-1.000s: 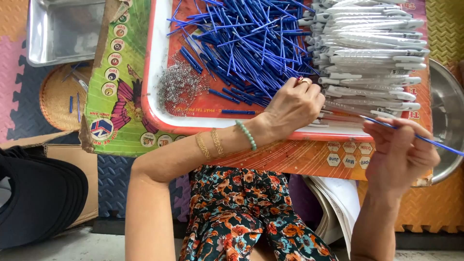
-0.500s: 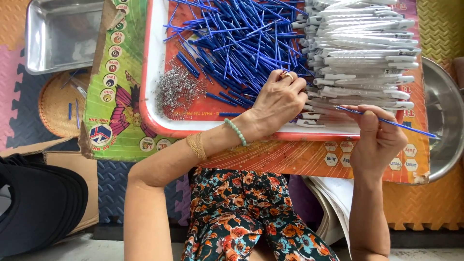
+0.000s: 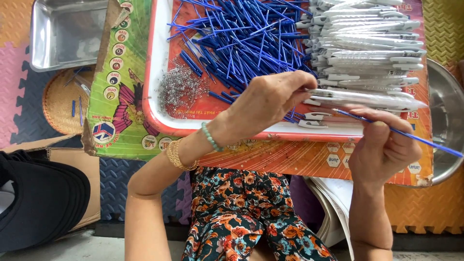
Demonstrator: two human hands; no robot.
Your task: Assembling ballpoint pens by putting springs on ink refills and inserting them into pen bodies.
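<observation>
Blue ink refill (image 3: pixel 406 135) pinched between thumb and fingertips of the right hand (image 3: pixel 382 150), slanting from just below the tray's near rim out to the right, its far end over the edge of a metal bowl (image 3: pixel 447 121). Left hand (image 3: pixel 263 104) reaches over the tray, fingers curled and closed on the end of a white pen barrel (image 3: pixel 362 98), which lies level just above the refill's inner tip; the two are near, not yet joined as far as the view shows. Red-and-white tray (image 3: pixel 154 92) holds a large loose heap of blue refills (image 3: pixel 241 38), a small pile of fine metal springs (image 3: pixel 181 89) at its left, and a stacked row of white barrels (image 3: pixel 367 43) at its right. Judging by those heaps, most of the parts remain unassembled. No finished pens can be picked out. Tray sits on a printed cardboard sheet (image 3: pixel 123 96) over foam floor mats (image 3: pixel 19 72).
</observation>
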